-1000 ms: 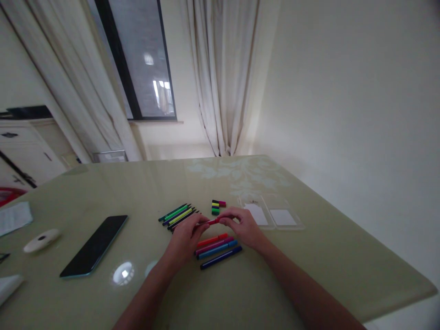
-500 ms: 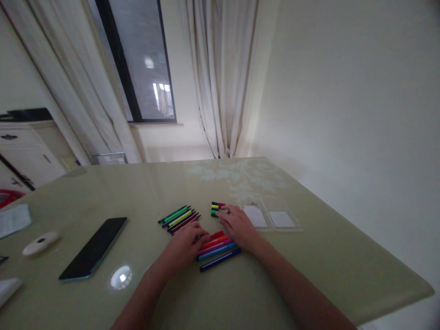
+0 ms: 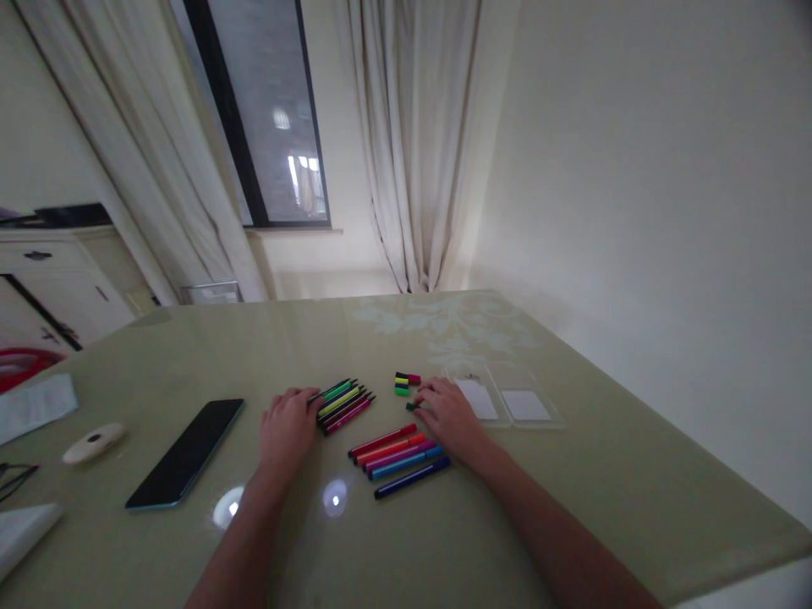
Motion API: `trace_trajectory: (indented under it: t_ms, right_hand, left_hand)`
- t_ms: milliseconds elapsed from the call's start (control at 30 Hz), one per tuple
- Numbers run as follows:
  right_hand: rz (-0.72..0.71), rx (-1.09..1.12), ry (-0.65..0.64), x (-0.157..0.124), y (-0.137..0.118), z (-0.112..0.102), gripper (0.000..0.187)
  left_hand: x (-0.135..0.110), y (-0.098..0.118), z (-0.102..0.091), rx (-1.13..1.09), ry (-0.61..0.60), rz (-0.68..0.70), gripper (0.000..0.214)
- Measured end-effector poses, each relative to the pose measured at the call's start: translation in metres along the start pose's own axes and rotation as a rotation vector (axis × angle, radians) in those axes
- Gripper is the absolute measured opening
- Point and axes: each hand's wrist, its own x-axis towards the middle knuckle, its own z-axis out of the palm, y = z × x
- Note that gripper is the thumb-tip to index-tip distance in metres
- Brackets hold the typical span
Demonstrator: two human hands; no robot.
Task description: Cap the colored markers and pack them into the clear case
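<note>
My left hand (image 3: 288, 430) is at the left end of a row of uncapped felt-tip markers (image 3: 346, 408), their dark tips pointing right. Its fingertips close on the rear end of the dark green marker (image 3: 336, 388) at the far side of the row. My right hand (image 3: 449, 416) pinches a small dark green marker cap (image 3: 412, 407) just above the table. Beyond those fingers lie several loose caps (image 3: 402, 384) in green, yellow and magenta. Between my forearms, capped markers (image 3: 399, 461) in red, orange, pink and blues lie side by side.
An open clear plastic case (image 3: 531, 404) with white paper inside lies right of my right hand. Left of my left arm lie a black phone (image 3: 187, 452), a white oval object (image 3: 94, 444) and a pale cloth or paper (image 3: 38, 406). A wall borders the table's right side.
My left hand has moved left from the capped markers to the uncapped row. My right hand has drawn slightly back from the loose caps with a dark green one in its fingers.
</note>
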Motion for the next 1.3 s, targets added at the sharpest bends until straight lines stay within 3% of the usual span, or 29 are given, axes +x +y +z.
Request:
trace_trajectory:
  t_ms: [233,500,633,733,833,1300]
  right_hand:
    - [0.001,-0.013,-0.006,-0.001,0.001,0.000,0.004]
    - [0.007,0.100,0.027,0.000,0.003,0.001,0.008]
    - [0.025,0.283,0.107,0.000,0.001,-0.003,0.012]
    - [0.027,0.359,0.160,-0.001,-0.002,-0.008,0.014]
    - [0.012,0.382,0.192,-0.001,-0.003,-0.011,0.014]
    - [-0.003,0.517,0.178,-0.002,-0.009,-0.010,0.016]
  left_hand:
    - [0.006,-0.005,0.009,-0.006,-0.026,-0.010,0.039]
    - [0.007,-0.008,0.010,-0.150,-0.015,-0.041,0.026]
    - [0.006,0.004,0.006,-0.337,0.091,0.033,0.032]
    - [0.001,0.024,0.004,-0.578,0.028,0.215,0.030]
    - [-0.008,0.043,0.006,-0.672,-0.057,0.328,0.026]
    - [-0.021,0.061,0.008,-0.702,-0.093,0.377,0.020]
